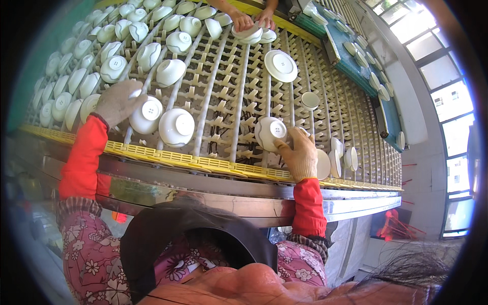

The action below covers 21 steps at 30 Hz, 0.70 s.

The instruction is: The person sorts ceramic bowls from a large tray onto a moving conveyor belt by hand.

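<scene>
White ceramic bowls lie upside down or tilted on a rack-like conveyor point(244, 95) with pale prongs. My left hand point(121, 101), in a beige knit glove, rests over the bowls at the left, its fingers at an upturned bowl point(146, 114); its grip is partly hidden. Right beside that one sits another upturned bowl point(177, 127). My right hand point(299, 150), gloved too, has thumb and fingers around the right edge of a bowl with a grey line point(271, 133). A saucer-like dish point(281, 66) and a small cup or bowl point(310, 100) lie beyond it.
Across the conveyor, another person's bare hands point(253, 23) hold bowls. A yellow slatted edge point(190, 160) and a metal rail point(244, 204) run in front of me. Many bowls crowd the left side; several dishes stand at the right. A green belt point(356, 57) carries more dishes.
</scene>
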Each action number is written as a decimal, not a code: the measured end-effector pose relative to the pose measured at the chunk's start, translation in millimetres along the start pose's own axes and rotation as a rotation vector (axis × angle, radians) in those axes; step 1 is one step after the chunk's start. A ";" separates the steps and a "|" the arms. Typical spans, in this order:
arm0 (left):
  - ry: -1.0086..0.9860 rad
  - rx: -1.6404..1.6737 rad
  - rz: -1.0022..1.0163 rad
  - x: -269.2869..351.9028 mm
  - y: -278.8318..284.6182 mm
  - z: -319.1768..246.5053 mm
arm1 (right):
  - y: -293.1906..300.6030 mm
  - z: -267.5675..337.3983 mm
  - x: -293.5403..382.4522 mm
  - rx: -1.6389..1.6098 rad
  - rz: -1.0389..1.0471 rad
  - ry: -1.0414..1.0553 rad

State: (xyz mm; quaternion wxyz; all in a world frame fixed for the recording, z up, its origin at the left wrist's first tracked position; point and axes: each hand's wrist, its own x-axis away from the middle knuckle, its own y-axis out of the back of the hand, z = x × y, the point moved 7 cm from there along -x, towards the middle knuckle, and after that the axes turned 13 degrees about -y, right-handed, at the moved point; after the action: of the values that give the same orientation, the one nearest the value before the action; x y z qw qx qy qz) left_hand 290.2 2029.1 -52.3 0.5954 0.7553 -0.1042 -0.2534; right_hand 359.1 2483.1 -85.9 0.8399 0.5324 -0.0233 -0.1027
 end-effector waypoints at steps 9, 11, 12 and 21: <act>-0.201 0.061 0.468 -32.0 -12.0 -138.8 | 15.1 -77.5 0.3 0.423 -0.123 -0.237; -0.328 0.061 0.293 -15.4 -26.3 -135.7 | 13.2 -67.6 -0.3 0.453 -0.053 -0.254; -0.386 0.056 0.198 -8.2 -32.8 -134.0 | 11.9 -65.2 -0.2 0.475 -0.028 -0.266; 0.072 -0.010 -0.033 -14.4 15.0 -57.7 | 35.2 -106.3 18.5 0.275 -0.047 -0.573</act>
State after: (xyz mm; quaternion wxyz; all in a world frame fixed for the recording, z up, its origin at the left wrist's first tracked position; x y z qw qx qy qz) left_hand 309.3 2080.5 -24.9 0.5982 0.7626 -0.0689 -0.2364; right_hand 398.2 2588.6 -101.5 0.7168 0.5906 -0.2601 -0.2638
